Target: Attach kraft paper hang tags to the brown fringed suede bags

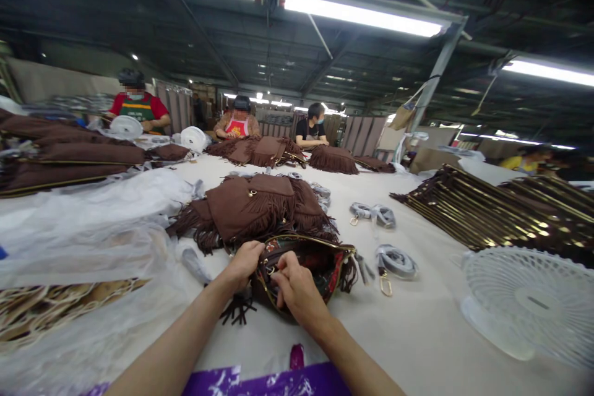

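Note:
A brown fringed handbag (341, 253) lies on the table before me, its gold-zipped mouth wide and a patterned lining showing inside. My left hand (245, 265) grips the bag's left rim, thumb and fingers closed on the edge. Inside the mouth is my right hand (297, 288), its fingers curled together by a gold ring and dark strap; what they pinch, if anything, is hidden. Right behind sit more brown fringed bags (250, 204) in a pile. To the right lie wrapped straps with gold clips (396, 262).
A white plastic basket (533, 303) stands at right, near stacked gold-zipped bags (492, 210). Clear plastic sheeting (102, 247) covers the left side, with brown bags (78, 154) behind it. Purple plastic (273, 380) lies at the front edge. Several people work across the table.

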Demonstrator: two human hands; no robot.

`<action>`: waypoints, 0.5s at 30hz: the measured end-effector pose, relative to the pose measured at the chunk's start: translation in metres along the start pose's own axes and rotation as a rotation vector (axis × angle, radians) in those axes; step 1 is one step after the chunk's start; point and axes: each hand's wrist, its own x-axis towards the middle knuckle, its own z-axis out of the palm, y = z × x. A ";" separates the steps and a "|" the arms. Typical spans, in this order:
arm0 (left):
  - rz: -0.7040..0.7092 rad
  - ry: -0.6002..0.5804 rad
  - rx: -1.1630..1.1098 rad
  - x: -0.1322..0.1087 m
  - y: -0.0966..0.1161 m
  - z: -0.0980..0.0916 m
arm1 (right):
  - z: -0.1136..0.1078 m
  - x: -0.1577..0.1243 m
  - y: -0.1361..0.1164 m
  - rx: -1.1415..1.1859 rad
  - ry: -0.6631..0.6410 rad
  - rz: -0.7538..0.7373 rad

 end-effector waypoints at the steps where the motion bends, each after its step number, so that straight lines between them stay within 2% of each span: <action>1: 0.006 -0.001 0.008 0.000 0.000 0.000 | 0.000 0.001 -0.001 0.034 0.001 0.004; 5: 0.051 0.003 0.047 -0.003 0.001 -0.002 | 0.002 0.003 -0.006 0.049 -0.011 0.005; 8: 0.088 0.026 0.076 -0.004 0.001 -0.002 | 0.007 0.004 -0.008 0.012 0.027 -0.024; 15: 0.105 0.043 0.117 -0.006 0.003 -0.001 | 0.018 0.003 -0.017 -0.253 0.111 -0.003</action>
